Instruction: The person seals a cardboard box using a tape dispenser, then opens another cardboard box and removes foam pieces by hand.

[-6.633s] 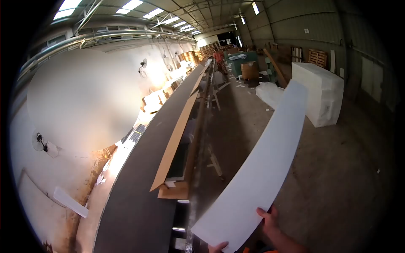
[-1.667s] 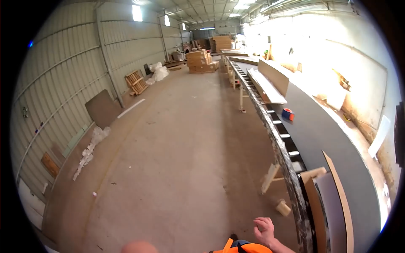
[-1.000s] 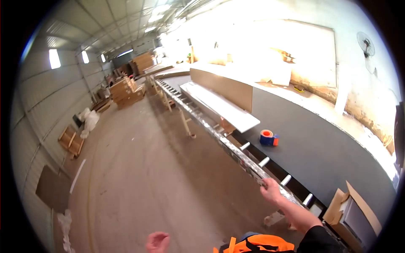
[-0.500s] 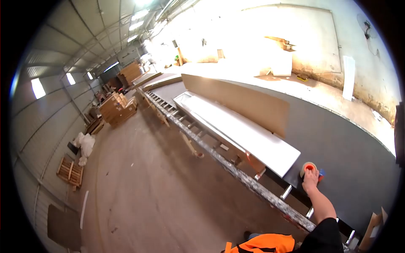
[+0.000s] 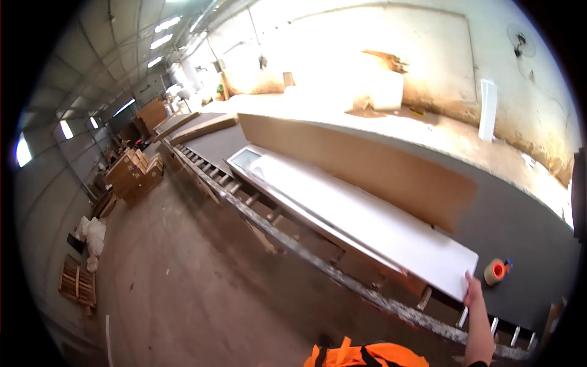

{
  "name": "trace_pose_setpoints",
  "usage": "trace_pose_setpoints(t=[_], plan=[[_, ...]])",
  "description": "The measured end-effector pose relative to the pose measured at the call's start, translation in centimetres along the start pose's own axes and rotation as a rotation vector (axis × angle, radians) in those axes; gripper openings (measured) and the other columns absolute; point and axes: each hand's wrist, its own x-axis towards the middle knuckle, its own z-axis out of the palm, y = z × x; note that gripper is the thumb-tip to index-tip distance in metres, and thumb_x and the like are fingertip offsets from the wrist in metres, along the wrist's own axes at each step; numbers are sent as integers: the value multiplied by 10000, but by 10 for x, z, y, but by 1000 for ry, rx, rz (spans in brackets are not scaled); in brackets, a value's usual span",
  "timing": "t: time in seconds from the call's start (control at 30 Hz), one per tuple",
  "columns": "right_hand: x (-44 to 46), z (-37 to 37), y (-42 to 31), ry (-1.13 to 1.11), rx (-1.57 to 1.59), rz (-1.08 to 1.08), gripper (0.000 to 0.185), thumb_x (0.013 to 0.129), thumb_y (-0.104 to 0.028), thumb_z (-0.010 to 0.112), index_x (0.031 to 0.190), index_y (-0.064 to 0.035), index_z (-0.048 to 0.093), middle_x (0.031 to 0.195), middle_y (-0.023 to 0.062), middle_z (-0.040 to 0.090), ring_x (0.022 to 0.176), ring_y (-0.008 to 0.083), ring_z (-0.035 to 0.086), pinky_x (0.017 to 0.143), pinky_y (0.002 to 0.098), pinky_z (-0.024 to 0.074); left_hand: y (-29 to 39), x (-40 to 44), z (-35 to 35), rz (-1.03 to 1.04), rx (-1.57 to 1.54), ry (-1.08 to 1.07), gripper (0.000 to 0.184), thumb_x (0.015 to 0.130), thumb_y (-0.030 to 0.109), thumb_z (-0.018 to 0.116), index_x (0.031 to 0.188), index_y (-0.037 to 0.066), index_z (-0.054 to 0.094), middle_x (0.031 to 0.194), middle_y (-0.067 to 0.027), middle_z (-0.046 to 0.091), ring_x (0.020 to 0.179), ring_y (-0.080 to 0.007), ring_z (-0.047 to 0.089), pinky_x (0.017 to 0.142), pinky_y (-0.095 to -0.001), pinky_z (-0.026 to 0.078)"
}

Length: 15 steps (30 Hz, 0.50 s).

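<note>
My right hand point(image 5: 473, 290) is at the near end of a long white panel point(image 5: 367, 220), its fingers closed on the edge by the near corner. Part of the grip is hidden behind the hand. The panel lies lengthwise over a dark work surface and a roller frame. Just right of the hand, a tape roll point(image 5: 494, 273) with an orange core and a blue part behind it sits on the dark surface point(image 5: 532, 244). My left hand is out of view.
A long brown cardboard sheet point(image 5: 348, 165) lies along the panel's far side. The roller conveyor's rail point(image 5: 293, 248) runs along the near side. Stacked cartons point(image 5: 134, 174) and a wooden pallet point(image 5: 77, 281) stand on the floor at left. A wall fan point(image 5: 520, 41) hangs at upper right.
My right hand has let go of the tape roll and moved to the near end of the white panel. The camera view has shifted, with the bench closer.
</note>
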Motion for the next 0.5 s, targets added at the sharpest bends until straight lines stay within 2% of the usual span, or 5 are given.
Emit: trace_pose_setpoints(t=[0.03, 0.07, 0.1, 0.2, 0.5], plan=[[-3, 24, 11, 138, -84, -125, 476, 999, -304, 587, 1321, 43, 532, 1145, 152, 681, 1001, 292, 670, 904, 426, 537, 49, 44, 26, 231, 490, 138, 190, 871, 163, 684, 984, 12, 705, 822, -53, 678, 692, -148, 599, 585, -350, 481], [-7, 41, 9, 175, -115, -131, 458, 1003, -280, 577, 1313, 55, 536, 1158, 154, 676, 1005, 285, 674, 901, 410, 539, 164, 11, 69, 247, 371, 128, 339, 830, 254, 720, 1056, 2, 728, 899, -125, 742, 924, -229, 705, 830, -368, 549], [-17, 62, 0, 139, -46, -117, 451, 1003, -265, 573, 1313, 61, 538, 1175, 160, 671, 1014, 286, 675, 900, 414, 540, 212, 48, 89, 471, 375, 139, 272, 859, 226, 736, 989, -11, 699, 864, -74, 703, 781, -149, 631, 689, -329, 525], [-34, 115, -18, 117, -16, -111, 430, 999, -234, 569, 1301, 72, 548, 1196, 170, 665, 1019, 285, 678, 894, 418, 545, 401, 19, 177, 718, 273, -22, 392, 871, 262, 716, 1182, 30, 659, 1109, -156, 709, 1036, -246, 677, 908, -378, 529], [10, 298, -24, 176, 91, -21, 552, 866, -125, 736, 1338, 33, 495, 1193, 162, 645, 1045, 280, 654, 935, 418, 527, 563, 15, 332, 1525, 672, -299, 839, 777, 234, 837, 1479, 58, 413, 1456, -231, 434, 1324, -392, 453, 1071, -454, 425]])
